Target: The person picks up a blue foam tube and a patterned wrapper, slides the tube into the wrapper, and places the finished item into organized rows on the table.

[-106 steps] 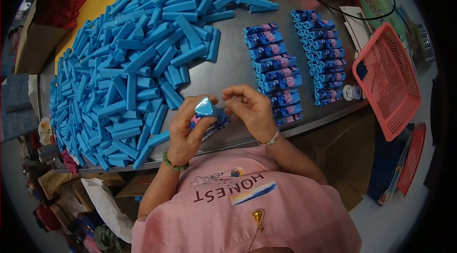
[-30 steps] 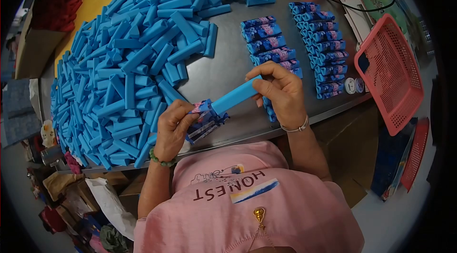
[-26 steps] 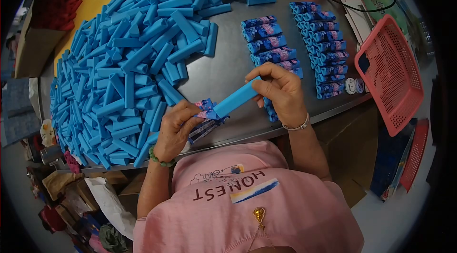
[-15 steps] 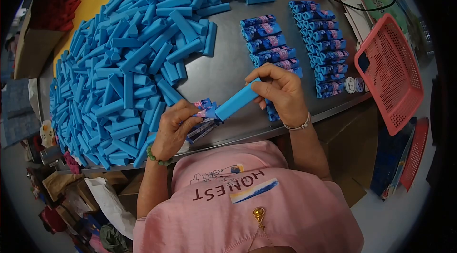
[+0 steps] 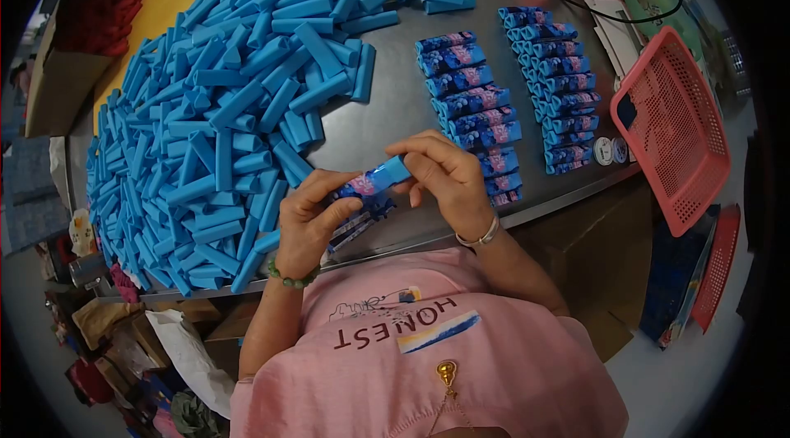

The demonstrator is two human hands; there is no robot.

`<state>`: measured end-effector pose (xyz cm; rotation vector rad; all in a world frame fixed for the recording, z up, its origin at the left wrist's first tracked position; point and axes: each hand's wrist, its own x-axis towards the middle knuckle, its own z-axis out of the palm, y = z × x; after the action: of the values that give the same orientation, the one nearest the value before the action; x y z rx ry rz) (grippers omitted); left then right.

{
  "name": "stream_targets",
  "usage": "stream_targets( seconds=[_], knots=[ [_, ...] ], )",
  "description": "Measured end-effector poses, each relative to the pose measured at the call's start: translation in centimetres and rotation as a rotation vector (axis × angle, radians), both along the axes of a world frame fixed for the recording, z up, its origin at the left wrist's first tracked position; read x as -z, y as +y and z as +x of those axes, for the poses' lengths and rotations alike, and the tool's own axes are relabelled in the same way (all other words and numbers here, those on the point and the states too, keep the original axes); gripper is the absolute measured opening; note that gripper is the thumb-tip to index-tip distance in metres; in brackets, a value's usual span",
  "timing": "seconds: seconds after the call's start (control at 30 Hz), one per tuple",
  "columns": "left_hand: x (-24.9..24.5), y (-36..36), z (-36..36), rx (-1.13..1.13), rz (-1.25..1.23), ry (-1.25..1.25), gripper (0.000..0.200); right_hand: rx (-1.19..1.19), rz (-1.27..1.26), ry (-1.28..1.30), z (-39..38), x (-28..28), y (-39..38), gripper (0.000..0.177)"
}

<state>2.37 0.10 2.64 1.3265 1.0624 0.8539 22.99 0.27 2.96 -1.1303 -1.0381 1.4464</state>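
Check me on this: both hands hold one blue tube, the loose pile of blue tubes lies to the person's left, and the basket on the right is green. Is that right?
Not quite. The basket is pinkish red, not green, as the head view shows. The rest stands: the left hand and the right hand hold one blue tube, and the loose pile lies to the person's left.

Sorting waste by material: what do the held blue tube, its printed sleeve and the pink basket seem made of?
Blue tube: probably card or foam, matte, no glare. Printed sleeve: likely thin paper or film, wrapping closely round it. Pink basket: moulded plastic, judging by its even mesh.
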Motion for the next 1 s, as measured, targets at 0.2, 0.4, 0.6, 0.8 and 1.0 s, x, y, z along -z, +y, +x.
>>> stream_targets(
  seconds=[0.2,0.4,0.6,0.8,1.0],
  knots=[
    [-0.1,-0.2,0.3,-0.028,-0.039,-0.067,0.025,-0.115,-0.243,0.293,-0.2,0.7,-0.3,0.020],
    [0.0,-0.3,0.7,-0.068,0.055,-0.018,0.029,-0.097,-0.239,0.336,-0.4,1.1,-0.4,0.019],
    [0.0,-0.1,0.8,-0.098,-0.028,-0.033,0.029,0.000,0.138,-0.174,-0.2,0.0,-0.2,0.022],
    [-0.3,0.9,2.4,-0.052,0.153,0.082,0.035,0.018,0.438,-0.537,2.3,-1.8,1.6,0.015],
    [0.6,3.4,0.8,-0.112,0.461,0.534,0.037,0.233,0.276,-0.487,11.1,0.3,6.9,0.010]
  ],
)
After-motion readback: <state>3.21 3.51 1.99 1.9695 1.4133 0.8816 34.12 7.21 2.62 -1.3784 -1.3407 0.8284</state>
